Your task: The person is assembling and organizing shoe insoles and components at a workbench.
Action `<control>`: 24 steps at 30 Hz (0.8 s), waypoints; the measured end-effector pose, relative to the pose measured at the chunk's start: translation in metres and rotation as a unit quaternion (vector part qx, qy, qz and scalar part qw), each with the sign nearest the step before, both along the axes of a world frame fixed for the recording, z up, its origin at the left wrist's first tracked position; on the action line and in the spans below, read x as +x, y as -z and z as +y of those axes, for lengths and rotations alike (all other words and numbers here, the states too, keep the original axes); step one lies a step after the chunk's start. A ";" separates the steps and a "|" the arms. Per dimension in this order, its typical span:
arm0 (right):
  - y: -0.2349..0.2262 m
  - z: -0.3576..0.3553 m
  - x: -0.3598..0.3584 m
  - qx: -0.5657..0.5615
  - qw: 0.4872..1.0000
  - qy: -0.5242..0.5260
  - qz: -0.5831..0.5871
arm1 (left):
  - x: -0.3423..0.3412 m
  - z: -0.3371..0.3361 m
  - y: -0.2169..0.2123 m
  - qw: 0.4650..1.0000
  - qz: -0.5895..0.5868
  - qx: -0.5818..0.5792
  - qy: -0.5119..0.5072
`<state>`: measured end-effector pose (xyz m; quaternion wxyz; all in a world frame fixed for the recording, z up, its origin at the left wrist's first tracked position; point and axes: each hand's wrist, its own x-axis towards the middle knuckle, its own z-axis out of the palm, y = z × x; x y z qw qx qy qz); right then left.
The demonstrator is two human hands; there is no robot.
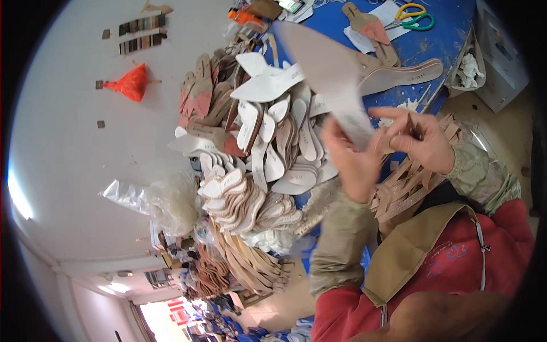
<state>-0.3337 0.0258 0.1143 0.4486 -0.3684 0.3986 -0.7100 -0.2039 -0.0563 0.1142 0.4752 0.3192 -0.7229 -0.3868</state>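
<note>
My left hand (354, 162) grips the narrow end of a pale insole (333, 65), whose wide end points away and is blurred by motion. Close beside it, my right hand (419, 142) has its fingers pinched together near the insole's narrow end. A small dark brown thing shows between those fingers, too small to name. Under the hands hangs a bunch of tan straps (407, 196). On the bench beyond my left hand lie heaps of white insoles (268, 85), many in stacked bundles.
Scissors (419, 24) with yellow and green handles lie on the blue bench (450, 17), near a tan and pink insole (367, 28). An open box (470, 65) with crumpled white scraps stands at the bench edge. Clear plastic bags (171, 199) and an orange bag (130, 84) are at left.
</note>
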 end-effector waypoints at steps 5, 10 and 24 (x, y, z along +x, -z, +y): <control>0.025 0.002 0.036 0.099 0.994 -0.015 0.051 | 0.041 0.049 0.069 0.992 -0.110 0.033 -0.043; 0.037 0.004 0.024 0.136 0.973 0.012 0.188 | 0.088 0.051 0.055 0.997 0.030 0.055 -0.056; 0.041 -0.004 0.000 0.102 0.964 0.105 0.223 | 0.102 -0.047 0.085 0.889 -0.301 -0.330 -0.099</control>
